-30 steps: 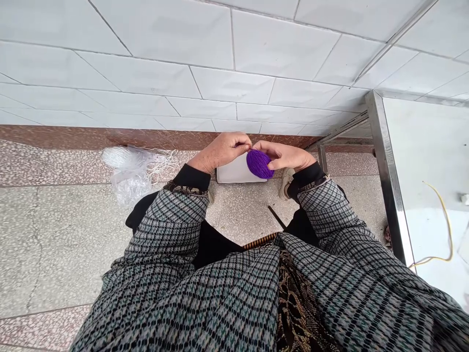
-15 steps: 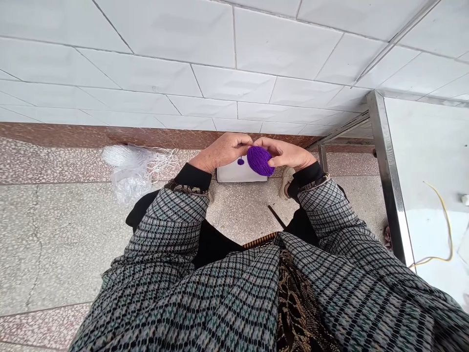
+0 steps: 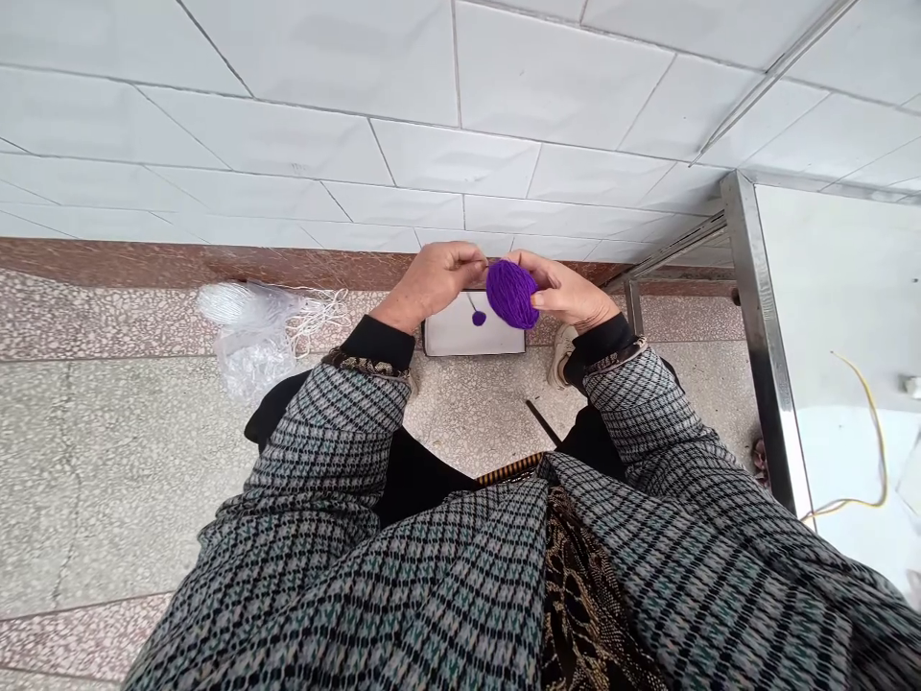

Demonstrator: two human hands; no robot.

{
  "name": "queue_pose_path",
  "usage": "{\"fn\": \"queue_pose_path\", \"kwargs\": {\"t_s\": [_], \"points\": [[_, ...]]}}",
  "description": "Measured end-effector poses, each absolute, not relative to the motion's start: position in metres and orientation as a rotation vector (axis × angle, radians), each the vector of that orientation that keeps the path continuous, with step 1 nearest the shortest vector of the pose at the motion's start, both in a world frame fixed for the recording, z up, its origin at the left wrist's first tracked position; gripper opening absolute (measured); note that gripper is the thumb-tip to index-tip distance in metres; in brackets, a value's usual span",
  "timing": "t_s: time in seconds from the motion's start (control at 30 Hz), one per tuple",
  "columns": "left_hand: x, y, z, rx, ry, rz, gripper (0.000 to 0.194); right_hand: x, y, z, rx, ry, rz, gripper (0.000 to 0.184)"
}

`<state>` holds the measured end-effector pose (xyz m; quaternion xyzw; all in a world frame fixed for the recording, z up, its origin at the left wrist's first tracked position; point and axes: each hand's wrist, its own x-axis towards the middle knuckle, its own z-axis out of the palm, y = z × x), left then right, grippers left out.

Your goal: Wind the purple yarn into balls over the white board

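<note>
My right hand (image 3: 565, 291) is wrapped around a ball of purple yarn (image 3: 511, 294), thumb at its near side and fingers over the far side. Close to its left, my left hand (image 3: 440, 280) is closed in a pinch at a thin strand beside the ball. Below the left fingertips a small round purple bobble (image 3: 479, 318) hangs from a thin thread. Where that thread begins is hidden by the fingers. Both hands are held above a white box (image 3: 453, 336) with dark edges on the floor.
Clear plastic bags with white cord (image 3: 251, 317) lie on the speckled floor to the left. At right stands a metal-framed table (image 3: 767, 336) with a yellow cable (image 3: 879, 451) on it. A white tiled wall (image 3: 424, 158) rises ahead. A dark stick (image 3: 542, 422) shows between my legs.
Both hands and the yarn ball have risen slightly away from me. The ball has turned a little, and more of the bobble's thread and the white box shows.
</note>
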<state>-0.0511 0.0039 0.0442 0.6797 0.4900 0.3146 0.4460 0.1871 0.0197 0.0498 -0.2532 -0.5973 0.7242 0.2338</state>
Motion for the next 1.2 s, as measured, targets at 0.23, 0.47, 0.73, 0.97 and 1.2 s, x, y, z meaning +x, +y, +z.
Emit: {"fn": "queue_pose_path", "kwargs": {"t_s": [0.23,0.47,0.73,0.97,1.2], "points": [[-0.047,0.007,0.031,1.646,1.182,0.714,0.028,0.182,0.019,0.050,-0.869,-1.444,1.871,0.082],[-0.046,0.000,0.035,1.847,1.056,0.524,0.018,0.170,0.025,0.049,-1.234,-1.365,1.450,0.057],[-0.054,0.003,0.044,1.878,1.074,0.469,0.020,0.196,0.034,0.053,-1.362,-2.298,1.679,0.037],[-0.055,0.003,0.039,1.583,0.959,0.528,0.013,0.215,0.037,0.041,-0.517,-1.823,2.174,0.063],[-0.056,0.004,0.035,1.580,0.907,0.630,0.013,0.212,0.035,0.032,-0.647,-1.438,2.017,0.088]]}}
